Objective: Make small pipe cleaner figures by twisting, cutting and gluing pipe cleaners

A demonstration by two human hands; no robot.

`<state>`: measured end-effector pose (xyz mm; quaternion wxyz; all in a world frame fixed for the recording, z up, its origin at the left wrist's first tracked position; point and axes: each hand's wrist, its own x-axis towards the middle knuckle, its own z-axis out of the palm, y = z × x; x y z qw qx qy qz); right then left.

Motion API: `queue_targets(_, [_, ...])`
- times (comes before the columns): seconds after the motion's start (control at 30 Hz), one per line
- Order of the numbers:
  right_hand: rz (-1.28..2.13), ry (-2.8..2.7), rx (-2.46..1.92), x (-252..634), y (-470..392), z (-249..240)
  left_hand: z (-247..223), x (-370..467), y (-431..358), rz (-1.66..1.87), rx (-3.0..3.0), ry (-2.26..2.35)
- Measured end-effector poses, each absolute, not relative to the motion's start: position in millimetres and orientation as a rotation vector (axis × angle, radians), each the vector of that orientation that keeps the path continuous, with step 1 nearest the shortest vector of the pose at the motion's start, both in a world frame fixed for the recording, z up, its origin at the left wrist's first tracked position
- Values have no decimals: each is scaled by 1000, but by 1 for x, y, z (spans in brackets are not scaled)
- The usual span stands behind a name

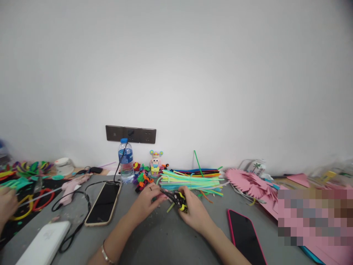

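A person's two bare hands work over a grey table point(162, 244) against a pale wall; clock directions run from the pliers. The right hand point(191, 208) has its fingers closed around the handles of small black-and-yellow pliers point(179, 201), near the middle of the table. At nine o'clock, just beside them, the left hand point(151, 198) wears a ring; its fingers bend in at the pliers' tip — whether they pinch anything, I cannot tell. A short green strip point(170, 208) shows just below the pliers, at seven o'clock.

At one o'clock lies a bundle of pastel pipe cleaners point(190, 180). A colourful doll point(156, 165) stands at eleven, a water bottle point(126, 165) at ten. A beige-edged phone point(103, 204) lies at nine, a pink-edged phone point(248, 239) at four. Pleated pink paper point(235, 180) spreads between two and three. Far off at nine — another person's hand point(7, 206), partly cut off.
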<state>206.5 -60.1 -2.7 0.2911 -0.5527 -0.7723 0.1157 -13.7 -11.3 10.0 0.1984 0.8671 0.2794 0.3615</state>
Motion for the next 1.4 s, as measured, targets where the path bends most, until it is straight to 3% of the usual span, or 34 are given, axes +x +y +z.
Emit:
queue_targets(0.27, [-47, -1854, -1550, 208, -71, -18, 5, -13, -10, 1005, 2440, 856])
queue_targets(0.7, [225, -1783, -1593, 211, -65, -32, 2, -9, -11, 1036, 2449, 855])
queue_targets(1.4, [92, -1866, -1575, 209, -67, -37, 1, -8, -10, 1024, 2351, 907])
